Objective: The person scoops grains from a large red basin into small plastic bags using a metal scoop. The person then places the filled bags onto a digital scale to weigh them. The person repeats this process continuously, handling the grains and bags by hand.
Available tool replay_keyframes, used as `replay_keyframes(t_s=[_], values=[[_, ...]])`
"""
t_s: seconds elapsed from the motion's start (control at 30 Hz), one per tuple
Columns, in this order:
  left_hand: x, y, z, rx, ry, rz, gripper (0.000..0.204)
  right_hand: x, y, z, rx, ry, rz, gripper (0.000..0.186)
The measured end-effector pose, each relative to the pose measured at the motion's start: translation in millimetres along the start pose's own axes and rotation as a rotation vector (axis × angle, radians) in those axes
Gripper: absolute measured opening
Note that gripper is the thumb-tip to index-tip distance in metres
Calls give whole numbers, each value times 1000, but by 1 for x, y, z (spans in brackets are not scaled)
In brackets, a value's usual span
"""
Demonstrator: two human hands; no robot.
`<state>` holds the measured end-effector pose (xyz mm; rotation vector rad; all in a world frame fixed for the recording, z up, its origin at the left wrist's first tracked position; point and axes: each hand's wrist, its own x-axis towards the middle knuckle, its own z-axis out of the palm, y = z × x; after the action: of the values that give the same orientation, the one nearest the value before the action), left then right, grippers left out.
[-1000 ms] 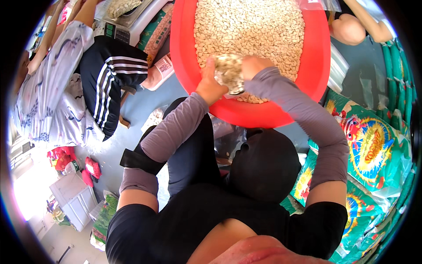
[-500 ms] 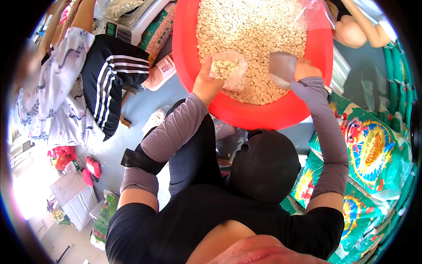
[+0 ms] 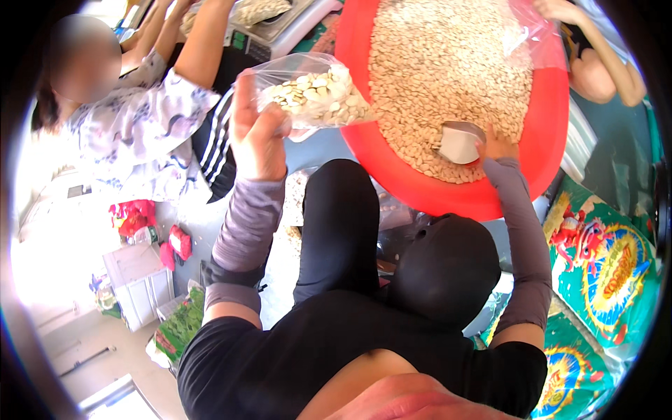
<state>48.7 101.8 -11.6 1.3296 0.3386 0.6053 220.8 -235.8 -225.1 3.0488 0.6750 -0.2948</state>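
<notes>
A large red tub (image 3: 364,150) in front of me is filled with pale, flat seeds (image 3: 448,77). Lifted out past the tub's left rim, my left hand (image 3: 259,133) grips a clear plastic bag (image 3: 297,66) by its open end. Pale seeds fill much of that bag, and it lies tilted toward the tub. Down in the seeds near the tub's right side, my right hand (image 3: 498,145) is closed on a metal scoop (image 3: 462,142). The scoop rests against the seeds; its handle is covered by my fingers.
Left of me sits a person in a patterned top (image 3: 140,126), near a scale (image 3: 297,31) bearing a bag of seeds. Another person's hand (image 3: 556,10) holds a clear bag (image 3: 539,38) over the tub's far right. Green printed sacks (image 3: 605,259) are stacked at my right.
My left hand has carried the bag of seeds up and left, out of the tub. My right hand has lowered the scoop into the seeds. The view has shifted left.
</notes>
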Motion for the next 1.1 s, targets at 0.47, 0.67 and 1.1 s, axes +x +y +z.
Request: replay_keyframes(t_s=[0.47, 0.67, 1.1], values=[[2, -22, -68, 53, 164, 38, 62, -166, 99, 2, 257, 836, 369, 27], [8, -32, -72, 68, 264, -28, 63, -199, 121, 97, 532, 446, 688, 31], [-1, -29, -83, 206, 308, 74, 67, -198, 98, 103, 302, 116, 462, 26]])
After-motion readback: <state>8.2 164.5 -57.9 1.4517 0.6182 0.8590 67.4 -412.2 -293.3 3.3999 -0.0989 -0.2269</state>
